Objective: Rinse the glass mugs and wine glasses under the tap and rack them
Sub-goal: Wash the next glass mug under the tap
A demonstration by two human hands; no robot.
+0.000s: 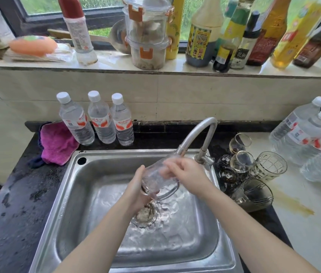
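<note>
The left hand (136,191) cups the base of a glass mug (158,177), tilted under the tap (197,134) above the sink (73,194); the right hand (187,173) rests its fingers on the mug's upper side. More mugs (268,165) and wine glasses (241,161) stand on the table (303,223) to the right.

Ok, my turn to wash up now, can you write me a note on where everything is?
Left grip holds the clear glass mug tilted under the curved steel tap. Right grip has fingers at the mug's mouth, rubbing it.
Another glass sits in the steel sink.
Two stemmed wine glasses and two ribbed glass mugs wait on the counter right of the sink.
No rack in view; nothing visibly racked.
</note>
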